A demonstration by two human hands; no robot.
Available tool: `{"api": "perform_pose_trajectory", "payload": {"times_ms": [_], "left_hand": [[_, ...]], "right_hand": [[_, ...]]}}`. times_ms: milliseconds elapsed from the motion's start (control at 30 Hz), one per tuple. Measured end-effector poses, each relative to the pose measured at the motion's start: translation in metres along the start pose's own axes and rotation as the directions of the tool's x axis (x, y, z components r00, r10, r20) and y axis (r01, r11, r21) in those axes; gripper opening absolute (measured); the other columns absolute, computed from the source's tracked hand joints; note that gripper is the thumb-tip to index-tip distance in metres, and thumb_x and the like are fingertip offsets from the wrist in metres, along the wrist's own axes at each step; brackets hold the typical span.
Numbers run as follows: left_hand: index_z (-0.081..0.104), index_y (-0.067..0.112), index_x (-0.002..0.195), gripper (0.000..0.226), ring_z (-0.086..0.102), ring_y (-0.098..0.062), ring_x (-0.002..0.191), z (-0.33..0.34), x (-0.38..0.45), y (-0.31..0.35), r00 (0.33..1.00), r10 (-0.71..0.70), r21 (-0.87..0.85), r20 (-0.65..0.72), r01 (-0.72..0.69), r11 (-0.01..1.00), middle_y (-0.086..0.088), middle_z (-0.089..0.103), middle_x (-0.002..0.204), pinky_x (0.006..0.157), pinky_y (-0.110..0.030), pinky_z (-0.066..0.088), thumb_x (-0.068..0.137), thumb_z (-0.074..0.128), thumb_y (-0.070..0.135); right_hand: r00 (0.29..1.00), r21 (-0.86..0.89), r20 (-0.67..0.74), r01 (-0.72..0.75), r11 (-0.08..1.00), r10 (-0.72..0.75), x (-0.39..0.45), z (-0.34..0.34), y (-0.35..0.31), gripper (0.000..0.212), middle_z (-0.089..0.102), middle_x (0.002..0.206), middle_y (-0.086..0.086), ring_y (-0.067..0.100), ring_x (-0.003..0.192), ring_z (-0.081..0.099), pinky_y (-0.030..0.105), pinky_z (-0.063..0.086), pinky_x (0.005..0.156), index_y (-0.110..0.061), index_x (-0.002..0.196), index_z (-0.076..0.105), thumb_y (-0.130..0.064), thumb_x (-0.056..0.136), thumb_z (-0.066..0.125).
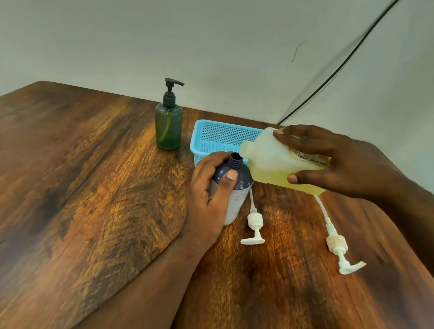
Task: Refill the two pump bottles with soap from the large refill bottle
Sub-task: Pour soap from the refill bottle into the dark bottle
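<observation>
Between your two hands, open dark bottle (234, 178) held tight in your left hand (210, 197), big yellow soap bottle (277, 162) tipped sideways in your right hand (344, 159), spout just above the dark bottle's mouth.

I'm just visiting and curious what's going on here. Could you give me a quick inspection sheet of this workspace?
Surface: wooden table, bare wood showing.
Job's things: refill bottle tilted toward the open dark bottle; green pump bottle upright, pump on; two white pumps lying on the table.
Clutter: blue basket.
Hands: left hand grips the dark bottle; right hand holds the refill bottle.
Cables: black cable along the wall.
Surroundings: plain wall.
</observation>
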State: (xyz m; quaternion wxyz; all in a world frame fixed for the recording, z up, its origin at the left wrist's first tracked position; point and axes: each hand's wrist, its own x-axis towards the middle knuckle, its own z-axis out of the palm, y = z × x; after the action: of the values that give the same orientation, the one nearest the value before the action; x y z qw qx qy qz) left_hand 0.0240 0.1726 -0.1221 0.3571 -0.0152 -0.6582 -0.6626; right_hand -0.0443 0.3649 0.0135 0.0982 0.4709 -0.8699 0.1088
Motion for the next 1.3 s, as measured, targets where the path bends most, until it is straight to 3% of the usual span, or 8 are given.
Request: {"api": "perform_pose_trajectory", "payload": {"times_ms": [133, 333, 533, 700, 867, 967, 1167, 1300], "left_hand": [[0.059, 0.023, 0.122, 0.031, 0.056, -0.013, 0.118, -0.001, 0.000, 0.001, 1.000, 0.000, -0.003, -0.002, 0.000, 1.000, 0.005, 0.059, 0.123, 0.102, -0.038, 0.050, 0.092, 0.054, 0.021], [0.059, 0.020, 0.124, 0.033, 0.056, -0.012, 0.117, -0.001, 0.000, 0.003, 1.000, -0.021, 0.001, 0.006, 0.021, 1.000, 0.006, 0.058, 0.124, 0.101, -0.039, 0.050, 0.092, 0.054, 0.022], [0.059, 0.019, 0.125, 0.033, 0.056, -0.014, 0.119, -0.001, -0.001, 0.003, 1.000, -0.029, -0.002, 0.001, 0.029, 1.000, 0.001, 0.058, 0.125, 0.102, -0.043, 0.050, 0.092, 0.054, 0.023], [0.059, 0.020, 0.125, 0.034, 0.057, -0.014, 0.118, -0.001, 0.000, 0.004, 0.999, -0.034, 0.002, 0.001, 0.034, 0.999, 0.002, 0.058, 0.125, 0.102, -0.043, 0.050, 0.092, 0.054, 0.023], [0.058, 0.029, 0.121, 0.030, 0.057, -0.011, 0.116, 0.000, 0.000, 0.005, 1.000, -0.028, 0.009, -0.002, 0.028, 1.000, 0.010, 0.058, 0.122, 0.101, -0.042, 0.050, 0.091, 0.054, 0.024], [0.059, 0.023, 0.123, 0.032, 0.057, -0.012, 0.116, 0.000, 0.000, 0.005, 1.000, -0.021, 0.012, -0.003, 0.021, 1.000, 0.005, 0.059, 0.122, 0.101, -0.042, 0.050, 0.091, 0.054, 0.024], [0.057, 0.030, 0.120, 0.029, 0.057, -0.009, 0.116, -0.001, 0.001, 0.005, 1.000, -0.002, 0.011, 0.009, 0.002, 1.000, 0.015, 0.058, 0.120, 0.100, -0.035, 0.050, 0.092, 0.054, 0.024], [0.058, 0.028, 0.119, 0.028, 0.057, -0.010, 0.115, -0.001, 0.001, 0.004, 1.000, 0.015, 0.009, 0.003, -0.015, 1.000, 0.015, 0.059, 0.118, 0.099, -0.031, 0.049, 0.092, 0.054, 0.023]], "right_hand": [[1.000, 0.031, 0.003, 0.027, 0.999, -0.027, 0.004, 0.001, 0.007, 0.069, 0.039, 0.145, -0.003, 0.010, 0.121, 0.035, -0.010, 0.031, 0.072, -0.038, 0.141, 0.030, -0.045, 0.079, 0.059], [0.998, 0.062, 0.013, 0.056, 0.997, -0.057, 0.008, 0.004, 0.016, 0.067, 0.034, 0.142, -0.013, 0.008, 0.124, 0.034, -0.008, 0.034, 0.077, -0.043, 0.140, 0.030, -0.047, 0.080, 0.059], [0.996, 0.046, 0.034, 0.080, 0.996, -0.081, 0.010, 0.002, 0.025, 0.068, 0.037, 0.151, -0.003, 0.017, 0.130, 0.039, 0.023, 0.049, 0.090, -0.043, 0.142, 0.031, -0.052, 0.081, 0.057], [0.995, 0.035, 0.024, 0.101, 0.994, -0.101, 0.010, 0.003, 0.027, 0.068, 0.037, 0.150, -0.003, 0.013, 0.128, 0.039, 0.014, 0.043, 0.086, -0.045, 0.142, 0.030, -0.059, 0.080, 0.055], [0.994, 0.038, 0.035, 0.099, 0.994, -0.101, 0.010, 0.001, 0.027, 0.068, 0.036, 0.152, -0.002, 0.020, 0.131, 0.041, 0.025, 0.050, 0.090, -0.043, 0.143, 0.031, -0.052, 0.081, 0.057], [0.993, 0.035, 0.040, 0.110, 0.993, -0.112, 0.010, 0.001, 0.028, 0.067, 0.036, 0.152, -0.002, 0.022, 0.130, 0.043, 0.024, 0.048, 0.090, -0.043, 0.142, 0.030, -0.052, 0.081, 0.057], [0.993, 0.023, 0.063, 0.097, 0.995, -0.099, 0.010, 0.001, 0.030, 0.070, 0.032, 0.154, -0.005, 0.022, 0.124, 0.047, 0.032, 0.050, 0.091, -0.047, 0.143, 0.025, -0.054, 0.081, 0.056], [0.993, 0.023, 0.072, 0.093, 0.995, -0.094, 0.009, 0.002, 0.032, 0.071, 0.031, 0.155, -0.005, 0.017, 0.120, 0.046, 0.021, 0.045, 0.086, -0.049, 0.143, 0.023, -0.054, 0.081, 0.056]]}}
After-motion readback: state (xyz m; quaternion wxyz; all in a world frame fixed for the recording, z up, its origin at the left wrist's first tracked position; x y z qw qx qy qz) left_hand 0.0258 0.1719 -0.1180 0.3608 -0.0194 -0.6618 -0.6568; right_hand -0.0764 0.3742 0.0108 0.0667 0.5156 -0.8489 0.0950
